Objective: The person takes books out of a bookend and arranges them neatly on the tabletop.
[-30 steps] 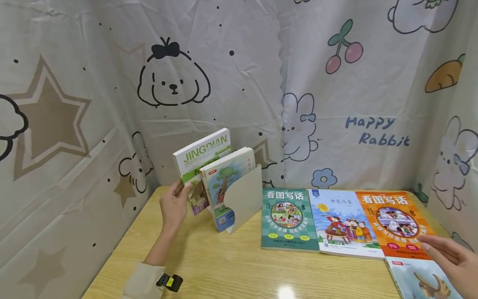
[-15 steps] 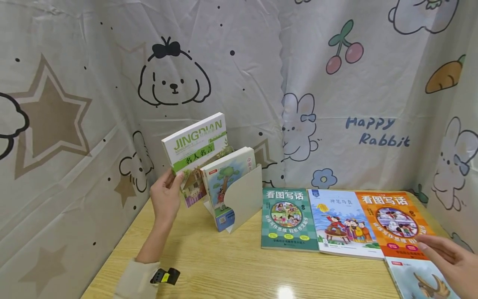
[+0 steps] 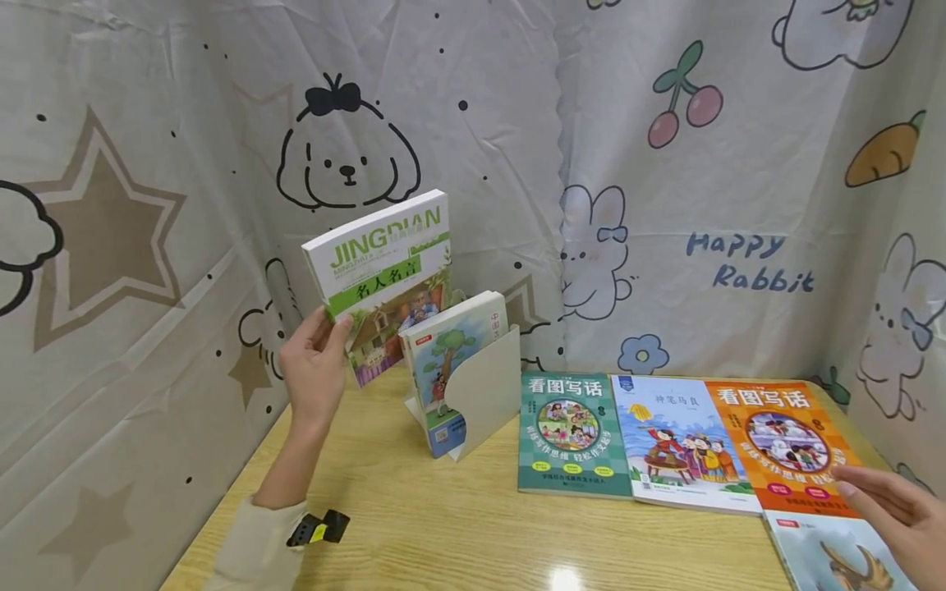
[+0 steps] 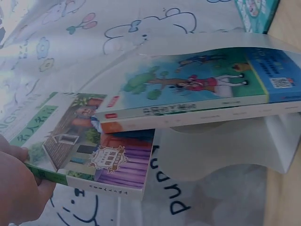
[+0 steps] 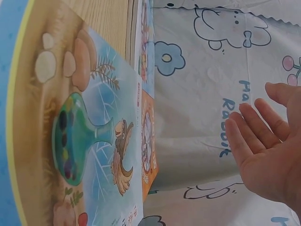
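Note:
My left hand (image 3: 314, 361) pinches a white and green book (image 3: 384, 287) by its left edge, thumb on the cover. The book is tilted and raised above the table, left of a white bookend (image 3: 488, 394). Books with a tree on the front cover (image 3: 451, 361) stand in that bookend. In the left wrist view the held book (image 4: 89, 141) appears beside the standing books (image 4: 197, 84), partly behind them. My right hand (image 3: 897, 513) hovers over a light blue book (image 3: 835, 554) with a bird on it. In the right wrist view the right hand (image 5: 268, 146) has its fingers extended, holding nothing.
On the wooden table (image 3: 443, 533) lie a green book (image 3: 572, 435), a blue and white book (image 3: 683, 443) and an orange book (image 3: 787, 443) in a row. A printed curtain (image 3: 473, 164) hangs behind and at both sides.
The left hand has lifted the white and green book up and leftward, away from the bookend. More of its cover shows. The right hand stays nearly still.

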`<state>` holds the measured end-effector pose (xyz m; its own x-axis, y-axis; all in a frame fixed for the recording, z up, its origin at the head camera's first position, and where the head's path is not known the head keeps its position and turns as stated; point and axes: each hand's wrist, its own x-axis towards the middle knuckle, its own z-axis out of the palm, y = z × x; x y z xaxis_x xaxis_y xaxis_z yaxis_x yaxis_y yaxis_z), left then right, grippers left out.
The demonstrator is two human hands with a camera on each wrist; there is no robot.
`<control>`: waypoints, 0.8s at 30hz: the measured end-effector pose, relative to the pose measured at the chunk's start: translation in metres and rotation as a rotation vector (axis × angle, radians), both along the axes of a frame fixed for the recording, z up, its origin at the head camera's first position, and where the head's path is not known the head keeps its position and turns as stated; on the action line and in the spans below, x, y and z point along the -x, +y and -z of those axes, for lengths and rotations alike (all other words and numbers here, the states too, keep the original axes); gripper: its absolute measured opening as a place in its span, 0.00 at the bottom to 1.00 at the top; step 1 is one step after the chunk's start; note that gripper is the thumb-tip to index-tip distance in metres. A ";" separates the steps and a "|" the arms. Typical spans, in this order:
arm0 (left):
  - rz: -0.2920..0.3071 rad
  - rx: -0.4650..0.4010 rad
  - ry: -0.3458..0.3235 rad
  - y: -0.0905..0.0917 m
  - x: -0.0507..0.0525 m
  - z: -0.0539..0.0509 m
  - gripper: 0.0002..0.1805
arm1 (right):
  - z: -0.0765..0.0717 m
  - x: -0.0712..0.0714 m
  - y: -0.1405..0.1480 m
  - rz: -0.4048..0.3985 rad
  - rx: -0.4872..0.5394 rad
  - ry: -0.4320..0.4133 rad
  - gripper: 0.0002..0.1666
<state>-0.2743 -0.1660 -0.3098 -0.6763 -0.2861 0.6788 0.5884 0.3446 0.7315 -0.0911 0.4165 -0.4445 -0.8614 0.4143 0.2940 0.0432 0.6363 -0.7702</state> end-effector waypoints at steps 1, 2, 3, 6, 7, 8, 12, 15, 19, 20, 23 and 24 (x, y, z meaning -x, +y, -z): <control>0.000 0.000 0.007 0.000 0.000 -0.002 0.16 | 0.000 0.000 0.000 0.003 0.002 0.000 0.21; 0.001 -0.001 0.014 0.000 -0.001 -0.004 0.16 | 0.000 -0.001 0.000 0.002 0.003 0.002 0.21; 0.003 -0.005 0.019 0.001 -0.001 -0.006 0.16 | 0.000 -0.001 0.000 0.003 0.007 0.005 0.21; 0.008 -0.015 0.043 0.001 -0.002 -0.012 0.16 | -0.001 -0.001 0.000 0.002 0.015 0.006 0.20; 0.007 -0.020 0.049 0.001 -0.002 -0.014 0.16 | -0.001 -0.001 0.000 0.002 0.016 0.003 0.21; 0.005 -0.024 0.053 0.001 -0.002 -0.015 0.16 | -0.001 -0.001 0.000 -0.001 0.019 0.001 0.21; -0.004 -0.033 0.081 0.000 -0.003 -0.023 0.16 | 0.000 -0.001 -0.001 -0.007 0.015 -0.008 0.21; -0.015 -0.035 0.100 0.000 -0.004 -0.029 0.16 | 0.000 -0.001 -0.002 -0.008 0.008 -0.010 0.21; -0.014 -0.047 0.113 0.000 -0.006 -0.038 0.16 | 0.000 0.000 -0.003 -0.008 -0.001 -0.017 0.21; -0.009 -0.050 0.118 0.000 -0.006 -0.040 0.16 | 0.000 0.000 -0.003 -0.009 -0.003 -0.015 0.21; 0.005 -0.061 0.127 0.002 -0.009 -0.045 0.16 | -0.001 0.001 -0.004 -0.011 -0.012 -0.010 0.20; 0.011 -0.064 0.128 0.002 -0.009 -0.047 0.16 | -0.001 0.001 -0.005 -0.012 -0.016 -0.008 0.20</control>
<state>-0.2652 -0.1639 -0.2630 -0.5887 -0.3245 0.7404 0.6820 0.2923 0.6704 -0.0925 0.4120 -0.4433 -0.8683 0.3995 0.2940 0.0414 0.6491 -0.7596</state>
